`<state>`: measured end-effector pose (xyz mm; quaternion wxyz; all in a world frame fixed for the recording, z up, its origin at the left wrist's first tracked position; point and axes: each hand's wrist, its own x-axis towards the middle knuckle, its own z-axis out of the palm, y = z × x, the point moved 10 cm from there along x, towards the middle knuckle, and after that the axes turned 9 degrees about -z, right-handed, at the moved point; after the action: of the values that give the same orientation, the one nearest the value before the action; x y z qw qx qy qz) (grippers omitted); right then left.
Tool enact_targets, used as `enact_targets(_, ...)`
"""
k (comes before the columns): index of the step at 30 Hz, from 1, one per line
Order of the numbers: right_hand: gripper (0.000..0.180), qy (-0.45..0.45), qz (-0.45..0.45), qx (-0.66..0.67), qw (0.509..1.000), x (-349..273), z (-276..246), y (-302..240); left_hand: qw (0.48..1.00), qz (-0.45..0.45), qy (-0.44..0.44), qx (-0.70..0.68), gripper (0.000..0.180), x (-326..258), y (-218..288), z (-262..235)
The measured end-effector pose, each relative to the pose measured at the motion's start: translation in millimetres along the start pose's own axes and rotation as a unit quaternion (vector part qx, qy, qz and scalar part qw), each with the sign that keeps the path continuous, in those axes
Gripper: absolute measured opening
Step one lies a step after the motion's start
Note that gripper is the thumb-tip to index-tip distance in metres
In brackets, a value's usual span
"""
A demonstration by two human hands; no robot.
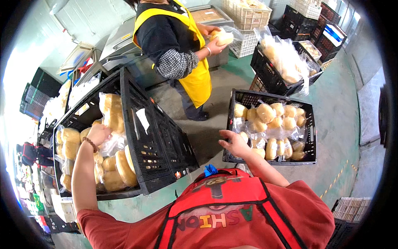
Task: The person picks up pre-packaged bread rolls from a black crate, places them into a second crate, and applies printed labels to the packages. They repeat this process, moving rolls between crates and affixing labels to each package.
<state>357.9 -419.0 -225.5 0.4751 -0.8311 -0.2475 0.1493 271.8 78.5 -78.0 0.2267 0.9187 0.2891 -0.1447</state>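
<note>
My left hand (99, 135), a beaded bracelet at its wrist, reaches into the black crate (151, 137) on the left. Its fingers close on a clear plastic bag of pale tan, bun-shaped pieces (112, 111); the fingertips are partly hidden. More bagged pieces (114, 173) lie around it, against the crate's walls. My right hand (234, 143) hangs over the left rim of a second black crate (273, 163), fingers apart and holding nothing. That crate holds several clear bags of similar rounded pieces (271, 118) in rows.
Across from me a person in a yellow apron (198, 85) holds a pale bagged piece (223, 38). Behind the right crate stands another black crate (275, 85) heaped with plastic bags. Cream crates (246, 18) and dark stacked crates (295, 25) stand farther back. Metal equipment (128, 43) lines the far side.
</note>
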Motion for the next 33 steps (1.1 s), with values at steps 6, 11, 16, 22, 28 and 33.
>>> enact_targets(6,0.046,-0.024,-0.044,0.048,0.998,7,2,-19,0.988,0.008,0.072,-0.134,0.02,-40,30,-58)
enact_targets(11,0.043,-0.059,-0.074,0.039,0.995,12,-6,-67,0.967,0.097,0.165,-0.165,0.021,-85,13,-115)
enact_targets(16,0.048,-0.024,-0.211,0.154,0.965,4,-42,-157,0.903,0.258,0.342,-0.033,0.023,-194,123,-142)
enact_targets(22,0.059,0.101,-0.57,-0.035,0.815,-45,-72,-325,0.759,0.477,0.435,0.081,0.012,-322,165,-124)
enact_targets(28,0.083,-0.039,-0.597,0.153,0.787,-64,-66,-355,0.676,0.602,0.412,0.109,0.04,-364,208,-65)
enact_targets(33,0.081,-0.146,-0.534,0.079,0.829,-57,-44,-347,0.658,0.631,0.375,0.167,0.039,-363,234,-55)
